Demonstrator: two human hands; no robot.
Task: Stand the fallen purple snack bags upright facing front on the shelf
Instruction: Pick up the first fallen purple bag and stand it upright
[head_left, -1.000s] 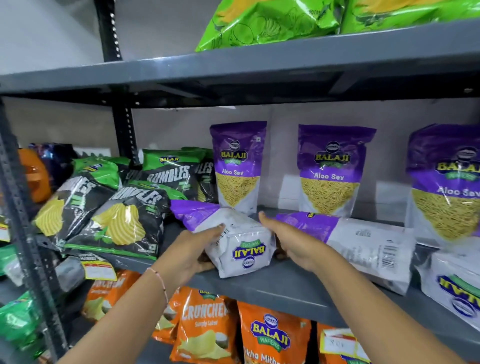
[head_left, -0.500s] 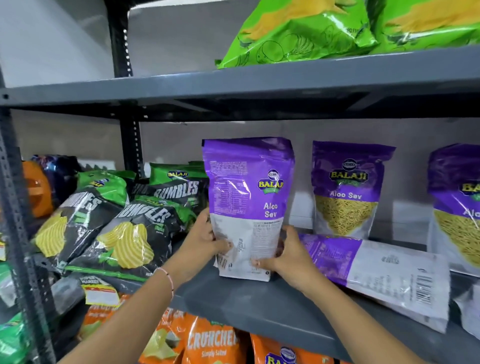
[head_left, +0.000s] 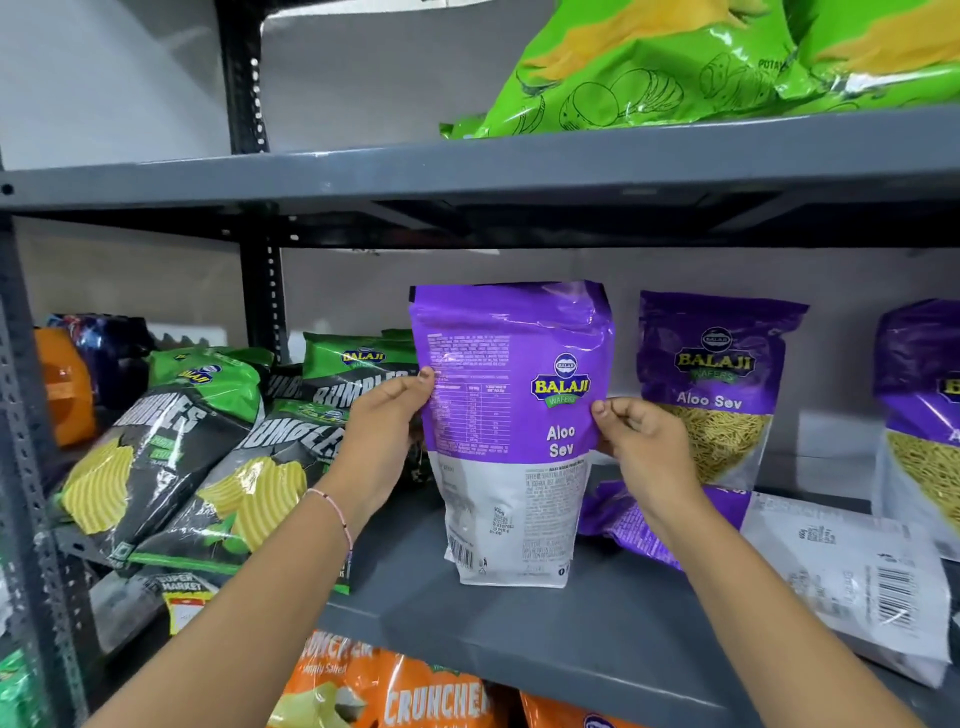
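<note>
Purple bag (head_left: 511, 431) upright, back showing, L hand (head_left: 382, 441) + R hand (head_left: 641, 447) fingers clamped; 1 fallen bag (head_left: 810, 566).

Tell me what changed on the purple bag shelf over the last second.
The held purple bag went from lying flat to standing upright on the shelf, back panel outward. The left hand and right hand shifted from its bottom end up to its sides. The fallen bag beside it still lies flat.

green bags (head_left: 639, 67), black bags (head_left: 156, 452), orange bags (head_left: 415, 696)
</note>
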